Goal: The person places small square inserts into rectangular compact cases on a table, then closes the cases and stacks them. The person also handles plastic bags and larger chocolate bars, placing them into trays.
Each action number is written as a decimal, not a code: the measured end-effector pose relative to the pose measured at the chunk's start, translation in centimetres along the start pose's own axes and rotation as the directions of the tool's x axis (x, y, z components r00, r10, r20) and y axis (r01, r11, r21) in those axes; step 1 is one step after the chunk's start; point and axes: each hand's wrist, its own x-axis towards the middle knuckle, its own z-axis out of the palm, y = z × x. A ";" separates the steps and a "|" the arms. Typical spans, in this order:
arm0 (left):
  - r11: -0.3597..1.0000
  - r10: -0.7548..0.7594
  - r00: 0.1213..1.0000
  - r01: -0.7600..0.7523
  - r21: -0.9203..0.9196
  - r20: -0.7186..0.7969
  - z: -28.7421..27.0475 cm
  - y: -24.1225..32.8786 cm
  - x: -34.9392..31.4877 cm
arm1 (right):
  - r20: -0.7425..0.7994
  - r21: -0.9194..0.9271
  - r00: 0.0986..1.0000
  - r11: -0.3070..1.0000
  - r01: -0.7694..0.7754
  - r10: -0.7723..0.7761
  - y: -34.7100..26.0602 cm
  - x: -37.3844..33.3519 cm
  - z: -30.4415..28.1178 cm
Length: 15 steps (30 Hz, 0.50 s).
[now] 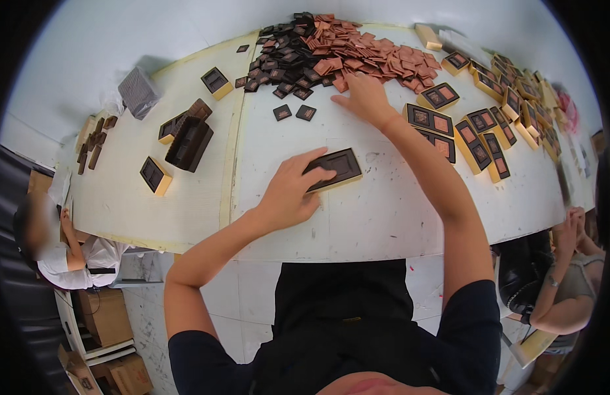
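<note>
A gold box with a dark brown two-hollow tray point(341, 166) lies tilted across the middle of the table. My left hand point(290, 189) grips its left end, one finger along the far edge and another over the tray. My right hand point(365, 100) reaches to the near edge of a heap of flat copper-coloured squares point(384, 56); its thumb is spread away from the fingers, and the fingertips are partly hidden among the squares. Left of these, a heap of black squares point(288, 62) merges with the copper ones. Two black squares point(293, 113) lie apart in front.
Filled gold boxes point(475, 148) crowd the right side. At left stand unfilled gold boxes point(155, 176), stacked brown trays point(190, 141) and a wrapped grey stack point(139, 92). One person point(71, 253) sits at the left, another point(565, 289) at the right.
</note>
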 end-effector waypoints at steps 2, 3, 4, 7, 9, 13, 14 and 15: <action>0.999 0.032 0.999 -0.031 -0.029 0.021 0.1 -0.8 0.9 | -0.016 -0.058 0.998 0.996 -0.065 0.064 0.1 2.3 1.9; 0.997 0.042 0.999 -0.040 -0.062 0.017 0.2 -1.4 1.0 | -0.007 -0.118 0.999 0.992 -0.039 0.038 0.2 2.8 2.1; 0.994 0.057 0.998 -0.055 -0.097 0.013 0.3 -1.7 1.1 | 0.002 -0.182 1.000 0.983 -0.016 0.017 0.5 3.3 2.1; 0.957 0.018 0.993 -0.050 -0.286 -0.114 0.2 -2.3 -0.4 | 0.162 0.158 0.986 0.987 0.000 -0.026 -0.5 2.5 0.3; 0.950 -0.099 0.995 0.101 -0.295 0.022 -0.7 -2.2 -1.3 | 0.262 0.578 0.962 0.810 -0.095 -0.074 -3.5 0.1 -3.5; 0.939 -0.194 0.979 0.202 -0.278 0.057 -0.3 -2.9 -1.2 | 0.258 0.874 0.938 0.470 -0.123 -0.233 -9.7 -8.1 -6.5; 0.928 -0.219 0.974 0.227 -0.296 0.061 -0.2 -2.7 -1.0 | 0.319 0.815 0.922 0.560 -0.149 -0.219 -10.8 -9.0 -7.3; 0.923 -0.225 0.972 0.233 -0.306 0.061 -0.1 -2.6 -1.0 | 0.237 0.720 0.938 0.694 0.005 -0.252 -11.2 -9.5 -7.4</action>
